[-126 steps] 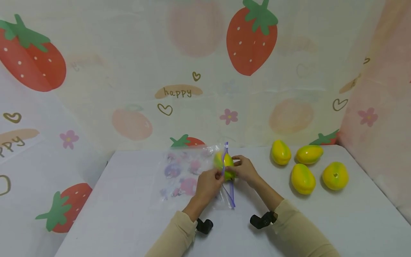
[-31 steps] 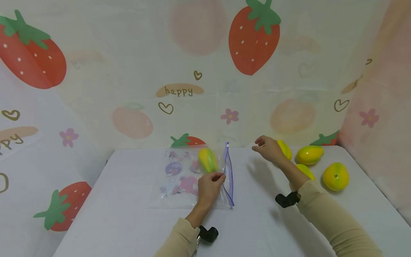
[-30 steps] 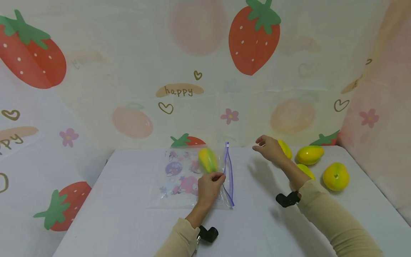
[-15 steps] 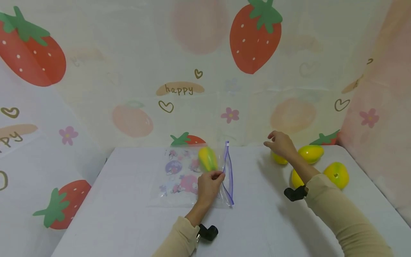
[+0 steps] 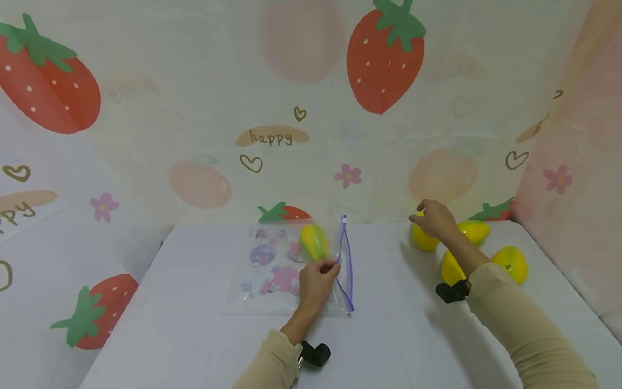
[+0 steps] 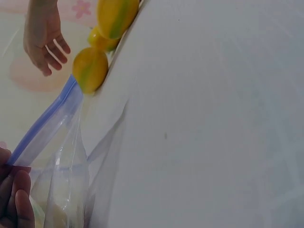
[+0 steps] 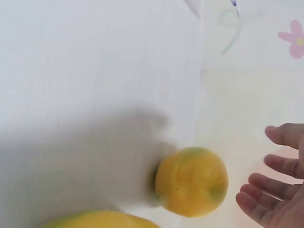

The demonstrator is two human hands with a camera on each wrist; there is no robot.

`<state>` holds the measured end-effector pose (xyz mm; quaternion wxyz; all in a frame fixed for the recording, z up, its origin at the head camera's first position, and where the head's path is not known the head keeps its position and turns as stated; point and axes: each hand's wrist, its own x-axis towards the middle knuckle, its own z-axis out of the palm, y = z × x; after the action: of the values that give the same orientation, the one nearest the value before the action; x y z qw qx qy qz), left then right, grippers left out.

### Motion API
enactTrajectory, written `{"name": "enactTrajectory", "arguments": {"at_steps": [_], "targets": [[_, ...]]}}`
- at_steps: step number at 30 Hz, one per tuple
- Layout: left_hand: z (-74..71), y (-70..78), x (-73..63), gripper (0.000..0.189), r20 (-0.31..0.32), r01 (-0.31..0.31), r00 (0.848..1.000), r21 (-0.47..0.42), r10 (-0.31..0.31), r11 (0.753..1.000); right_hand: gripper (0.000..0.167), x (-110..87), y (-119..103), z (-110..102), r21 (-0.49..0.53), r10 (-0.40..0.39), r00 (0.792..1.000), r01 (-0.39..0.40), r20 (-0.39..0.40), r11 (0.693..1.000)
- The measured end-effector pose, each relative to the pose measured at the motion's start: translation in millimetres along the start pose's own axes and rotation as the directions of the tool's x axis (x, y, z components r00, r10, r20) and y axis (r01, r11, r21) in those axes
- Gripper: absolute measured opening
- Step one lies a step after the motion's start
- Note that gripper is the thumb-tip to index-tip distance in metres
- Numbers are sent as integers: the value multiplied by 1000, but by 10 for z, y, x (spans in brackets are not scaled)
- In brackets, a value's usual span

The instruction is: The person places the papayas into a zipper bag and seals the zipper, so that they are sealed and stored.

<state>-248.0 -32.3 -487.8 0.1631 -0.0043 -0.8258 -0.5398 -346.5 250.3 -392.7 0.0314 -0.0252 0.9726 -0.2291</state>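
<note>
A clear zip bag [image 5: 243, 302] with purple and pink printed pictures lies flat, its purple zip edge [image 5: 350, 275] facing right. Inside it rests one yellow papaya [image 5: 314, 240] with a green streak. My left hand [image 5: 316, 283] pinches the bag near its mouth, which gapes in the left wrist view. My right hand [image 5: 434, 219] hovers with spread fingers over the back-left papaya [image 5: 424, 239] of the group on the right. In the right wrist view, the fingers [image 7: 275, 185] are beside that papaya [image 7: 192, 183], apart from it.
More yellow papayas stand close by: one behind the right wrist [image 5: 476, 232], another partly under the forearm [image 5: 452, 268], and a third at the right [image 5: 510, 265]. A printed curtain [image 5: 194, 81] rises along the back edge of the white table [image 5: 194, 335].
The papaya at the bag's mouth slid deeper inside and my right hand let it go. That hand then moved right to the other papayas. My left hand kept its pinch on the bag.
</note>
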Motion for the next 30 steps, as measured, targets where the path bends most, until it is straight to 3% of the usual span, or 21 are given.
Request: {"name": "enactTrajectory", "arguments": {"at_steps": [13,30], "targets": [[4,5,-8,11,7,32,999,-11,-32,999,55,20,111,-16,-2,105,993,-105,52,994],[-8,-6,-7,12,14,26,1000,-11,-25,1000,66,44,220,43,-32,136,987,-133,80,991]]}}
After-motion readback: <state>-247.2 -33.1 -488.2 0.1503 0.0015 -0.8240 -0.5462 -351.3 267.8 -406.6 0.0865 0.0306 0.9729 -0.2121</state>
